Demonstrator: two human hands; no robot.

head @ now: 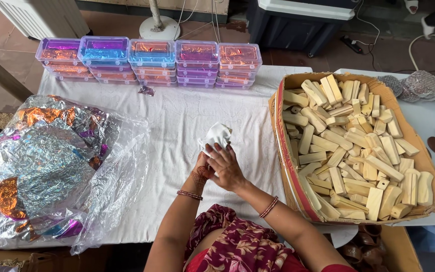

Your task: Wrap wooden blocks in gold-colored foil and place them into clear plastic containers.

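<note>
My right hand and left hand were pressed together over the white tablecloth, both closed on a crumpled white cloth wad that stuck up from the fingers, pointing away from me. The right hand lay on top, nearer the cardboard box of pale wooden blocks.
</note>
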